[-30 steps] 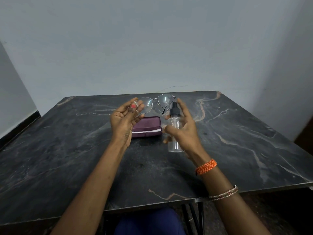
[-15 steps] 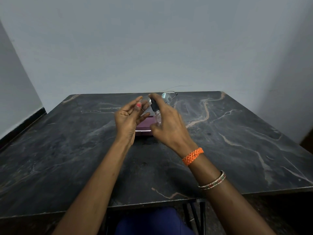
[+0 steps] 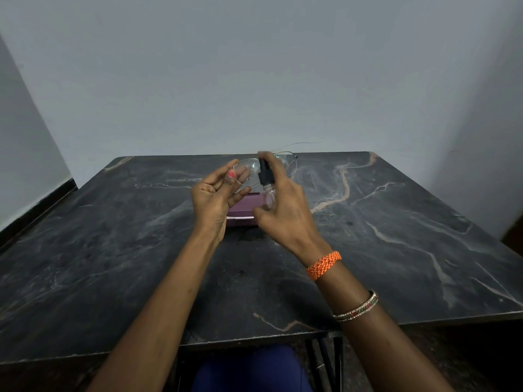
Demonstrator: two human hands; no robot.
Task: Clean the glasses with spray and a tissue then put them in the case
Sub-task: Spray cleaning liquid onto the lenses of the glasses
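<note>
Item: left hand (image 3: 213,200), raised over mid-table, fingers loosely curled, thumb and fingertips pinching the glasses (image 3: 264,169) by the left lens rim.

Item: glasses, wire-framed, held up above the case (image 3: 243,212). The case, purple, lay on the table (image 3: 396,250) below and between the hands, partly hidden.

Item: right hand (image 3: 285,213), curled round the spray bottle (image 3: 266,183), forefinger on the black cap. A second earlier the bottle stood lower and apart from the lenses; it had since come up against them, nozzle just beside the left lens. Judged: spraying under way, wiping and casing not yet done. No tissue visible.

Item: table, dark marble, bare on both sides of the hands out to its edges; near edge well behind the wrists.
</note>
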